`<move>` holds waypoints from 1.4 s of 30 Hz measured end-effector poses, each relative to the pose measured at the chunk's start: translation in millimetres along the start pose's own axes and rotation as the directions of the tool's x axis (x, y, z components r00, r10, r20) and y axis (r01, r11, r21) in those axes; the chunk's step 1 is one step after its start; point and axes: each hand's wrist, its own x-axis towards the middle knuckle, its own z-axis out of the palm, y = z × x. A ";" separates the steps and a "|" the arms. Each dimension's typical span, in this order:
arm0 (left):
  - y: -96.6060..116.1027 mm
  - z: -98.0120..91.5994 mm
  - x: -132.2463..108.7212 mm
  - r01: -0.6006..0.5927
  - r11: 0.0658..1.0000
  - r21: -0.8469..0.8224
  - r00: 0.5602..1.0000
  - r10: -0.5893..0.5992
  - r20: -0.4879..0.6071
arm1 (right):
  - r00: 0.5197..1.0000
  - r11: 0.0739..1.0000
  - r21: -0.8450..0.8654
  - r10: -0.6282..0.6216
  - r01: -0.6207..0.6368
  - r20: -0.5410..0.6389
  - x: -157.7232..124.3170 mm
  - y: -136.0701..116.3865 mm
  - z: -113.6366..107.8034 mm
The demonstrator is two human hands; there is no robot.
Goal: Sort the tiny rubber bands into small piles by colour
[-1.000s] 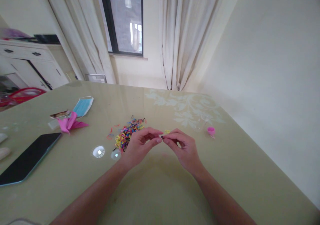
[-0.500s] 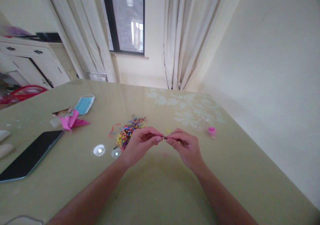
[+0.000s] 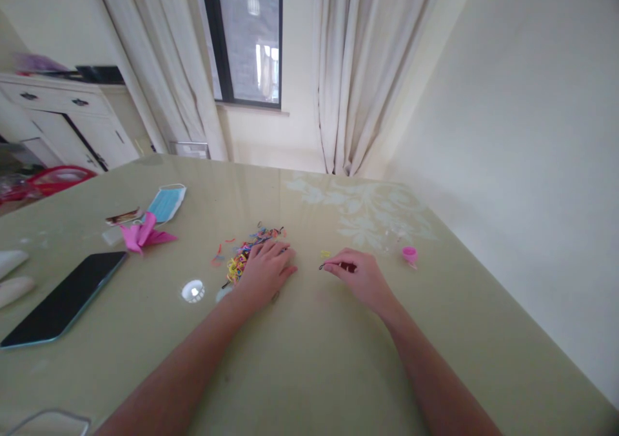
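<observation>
A heap of small coloured rubber bands (image 3: 244,252) lies on the olive-green table (image 3: 309,358). My left hand (image 3: 265,270) rests palm down on the right edge of that heap, fingers spread over the bands. My right hand (image 3: 358,275) sits on the table to the right, its thumb and fingers pinching a small dark chain of bands (image 3: 338,266) whose end pokes out to the left. A single yellow band (image 3: 324,254) lies loose between the hands.
A dark phone (image 3: 62,297) lies at the left, with a pink folded paper (image 3: 142,235) and a blue face mask (image 3: 166,202) behind it. A small pink cap (image 3: 409,253) sits at the right. A wall runs along the table's right side.
My hands were together in the air, both pinching the small band piece. They have parted: the left dropped onto the band heap, the right lowered to the table still holding the piece.
</observation>
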 end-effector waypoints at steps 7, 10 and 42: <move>-11.9 -0.2 3.7 -0.002 0.998 0.065 0.998 -0.003 0.070 | 0.997 0.960 -0.274 0.069 -0.054 0.044 3.2 18.1 11.1; -12.4 -0.9 4.4 -0.003 0.997 0.081 0.999 -0.001 0.051 | 0.994 0.896 -0.443 0.060 -0.011 0.096 1.5 16.5 13.2; -1.6 -7.6 12.2 0.201 0.706 -0.680 0.937 -0.341 -0.077 | 0.985 0.964 -0.234 -0.147 0.122 -0.091 -9.0 -9.0 28.3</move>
